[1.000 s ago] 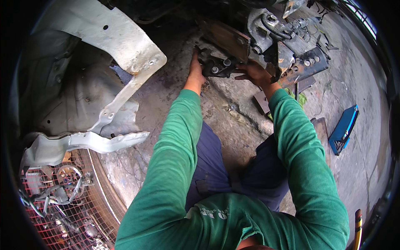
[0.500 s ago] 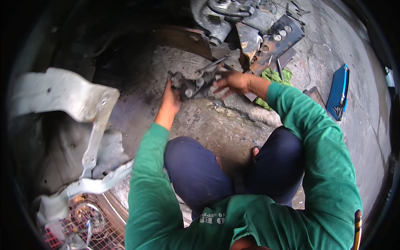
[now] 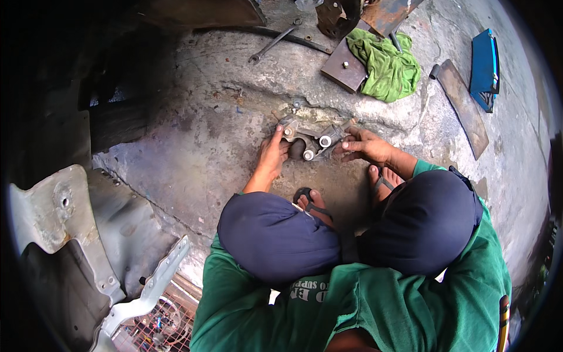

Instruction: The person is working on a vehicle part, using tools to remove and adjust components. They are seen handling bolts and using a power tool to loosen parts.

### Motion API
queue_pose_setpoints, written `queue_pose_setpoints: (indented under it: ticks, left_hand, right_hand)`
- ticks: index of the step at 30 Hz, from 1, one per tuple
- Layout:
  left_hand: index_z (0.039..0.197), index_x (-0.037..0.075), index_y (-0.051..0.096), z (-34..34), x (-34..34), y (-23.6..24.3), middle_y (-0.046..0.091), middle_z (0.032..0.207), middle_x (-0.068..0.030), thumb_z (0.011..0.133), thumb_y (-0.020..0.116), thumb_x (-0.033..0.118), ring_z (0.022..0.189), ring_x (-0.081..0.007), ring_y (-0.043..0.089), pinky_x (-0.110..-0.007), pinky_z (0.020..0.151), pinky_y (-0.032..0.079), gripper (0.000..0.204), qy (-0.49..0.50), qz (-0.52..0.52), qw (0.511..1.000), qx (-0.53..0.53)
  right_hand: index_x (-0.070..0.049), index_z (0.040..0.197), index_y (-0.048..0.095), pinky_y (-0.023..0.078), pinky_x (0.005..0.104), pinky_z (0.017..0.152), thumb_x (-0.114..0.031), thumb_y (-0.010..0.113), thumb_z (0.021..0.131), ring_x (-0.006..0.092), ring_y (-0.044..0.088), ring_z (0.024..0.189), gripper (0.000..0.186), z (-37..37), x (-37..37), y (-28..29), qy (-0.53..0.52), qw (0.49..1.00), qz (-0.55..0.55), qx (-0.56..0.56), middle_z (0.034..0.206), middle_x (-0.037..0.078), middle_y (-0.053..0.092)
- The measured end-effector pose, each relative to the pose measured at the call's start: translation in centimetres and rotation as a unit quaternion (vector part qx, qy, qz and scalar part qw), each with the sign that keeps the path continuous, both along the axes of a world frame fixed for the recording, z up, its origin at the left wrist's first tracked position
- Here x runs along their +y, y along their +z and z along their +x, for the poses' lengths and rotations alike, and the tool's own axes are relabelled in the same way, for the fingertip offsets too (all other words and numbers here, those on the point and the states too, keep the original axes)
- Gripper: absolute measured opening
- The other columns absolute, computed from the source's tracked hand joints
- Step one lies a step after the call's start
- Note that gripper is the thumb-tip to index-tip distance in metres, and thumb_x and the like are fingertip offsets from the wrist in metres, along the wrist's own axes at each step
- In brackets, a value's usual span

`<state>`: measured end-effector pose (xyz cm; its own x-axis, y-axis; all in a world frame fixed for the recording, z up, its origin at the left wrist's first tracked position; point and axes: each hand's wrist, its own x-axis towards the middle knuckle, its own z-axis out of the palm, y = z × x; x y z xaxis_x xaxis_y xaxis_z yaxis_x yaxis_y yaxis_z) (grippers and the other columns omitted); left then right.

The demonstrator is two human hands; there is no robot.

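A dark, greasy metal car part (image 3: 311,139) is low over the concrete in front of my feet. It has curved arms and shiny round bolt ends; its exact kind I cannot make out. My left hand (image 3: 272,155) grips its left end, thumb on top and fingers curled beneath. At its right end my right hand (image 3: 369,146) has its thumb and fingers closed about the edge, the fingertips partly hidden. Just beyond the part runs a rough crack in the floor, with a small bolt (image 3: 296,104) beside it.
A combination wrench (image 3: 274,45) lies farther off. Right of it are a dark metal block (image 3: 345,66), a green rag (image 3: 390,70), a flat rusty plate (image 3: 463,108) and a blue case (image 3: 484,70). Pale bent metal panels (image 3: 70,199) stand at left, above a red wire basket (image 3: 161,322).
Both hands have brought the metal part lower and nearer to my feet. My right hand, blurred before, now closes on its right end. The view has shifted, showing the wrench and rag more fully.
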<state>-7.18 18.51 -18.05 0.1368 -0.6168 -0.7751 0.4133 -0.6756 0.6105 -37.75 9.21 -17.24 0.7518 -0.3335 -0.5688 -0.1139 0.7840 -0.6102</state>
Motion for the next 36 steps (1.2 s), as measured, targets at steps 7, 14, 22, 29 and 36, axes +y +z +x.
queue_pose_setpoints:
  ticks: [7,14,22,29,36]
  left_hand:
    - [0.132,-0.009,0.058,-2.1,-1.6,-1.1,0.068,0.119,-0.0256,0.101,0.056,0.059,0.112,-0.0362,0.067,-0.045,0.093,0.055,0.075,-0.011,-0.053,0.995,-0.079]
    - [0.133,-0.007,0.057,-2.0,-2.9,-0.4,0.068,0.118,-0.0264,0.102,0.057,0.055,0.109,-0.0347,0.069,-0.042,0.087,0.057,0.069,-0.049,-0.046,0.994,-0.089]
    - [0.135,-0.003,0.051,-1.7,-2.8,-0.6,0.067,0.120,-0.0261,0.100,0.060,0.054,0.108,-0.0335,0.067,-0.042,0.085,0.055,0.068,-0.026,-0.031,0.998,-0.049]
    - [0.144,-0.003,0.043,0.0,-3.3,-1.6,0.062,0.125,-0.0345,0.092,0.069,0.060,0.114,-0.0432,0.065,-0.049,0.090,0.055,0.086,-0.060,-0.035,0.997,-0.014]
    - [0.145,0.003,0.046,-0.3,-4.1,-0.8,0.063,0.119,-0.0275,0.088,0.077,0.051,0.098,-0.0377,0.071,-0.044,0.074,0.059,0.080,0.000,-0.019,0.999,-0.047]
  right_hand:
    - [0.018,0.153,0.020,0.062,0.0369,0.084,-0.028,0.076,0.094,0.0292,0.070,0.105,0.094,0.1,-1.6,0.1,-0.044,0.990,-0.108,0.086,0.117,0.024,0.065]
    - [0.021,0.149,0.030,0.061,0.0373,0.087,-0.027,0.077,0.092,0.0284,0.069,0.106,0.088,0.4,-2.4,0.8,-0.026,0.962,-0.193,0.191,0.122,0.026,0.065]
    - [0.018,0.151,0.030,0.061,0.0368,0.086,-0.024,0.078,0.091,0.0274,0.067,0.109,0.088,0.2,-2.5,0.8,-0.037,0.968,-0.167,0.184,0.123,0.024,0.067]
    - [0.013,0.153,0.033,0.060,0.0367,0.082,-0.025,0.078,0.092,0.0258,0.069,0.104,0.085,-0.6,-2.9,0.6,-0.006,0.966,-0.179,0.189,0.119,0.019,0.069]
    - [0.011,0.147,0.042,0.060,0.0389,0.081,-0.027,0.077,0.093,0.0258,0.069,0.101,0.074,-0.5,-2.7,0.0,-0.006,0.976,-0.101,0.192,0.118,0.018,0.067]
